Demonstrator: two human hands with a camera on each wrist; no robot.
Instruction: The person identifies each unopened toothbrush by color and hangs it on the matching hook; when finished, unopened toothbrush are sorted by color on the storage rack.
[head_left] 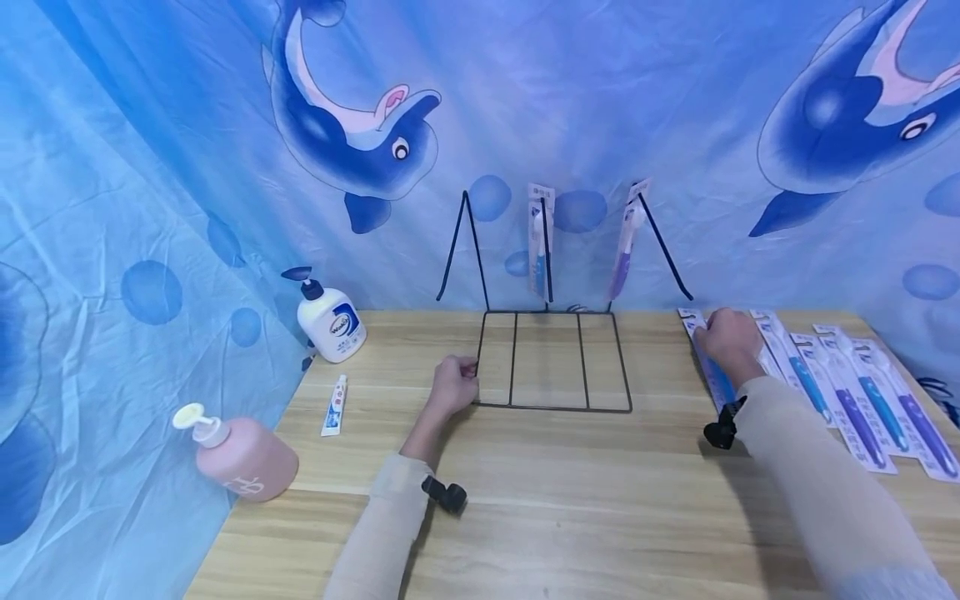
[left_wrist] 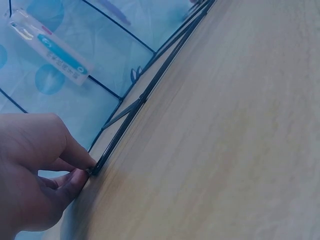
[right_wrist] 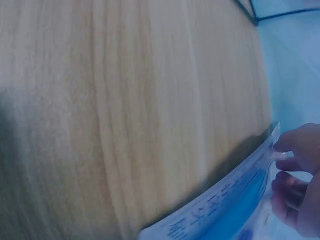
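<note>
A black wire display rack (head_left: 551, 408) stands at the back of the table, its base flat and three prongs rising behind. My left hand (head_left: 454, 385) pinches the left side of that base between thumb and fingers. Two packaged toothbrushes hang on the prongs, a blue one (head_left: 539, 242) in the middle and a purple one (head_left: 624, 250) on the right. Over on the right, my right hand (head_left: 729, 340) grips the upper end of a packaged blue toothbrush (head_left: 708, 358). In the right wrist view that toothbrush pack (right_wrist: 215, 210) slants up from the wood to the fingertips.
Several more packaged toothbrushes (head_left: 855, 408) lie side by side at the right. On the left are a white pump bottle (head_left: 332, 327), a small toothpaste tube (head_left: 334, 407) and a pink pump bottle (head_left: 247, 460). A blue dolphin curtain (head_left: 600, 100) hangs close behind the table.
</note>
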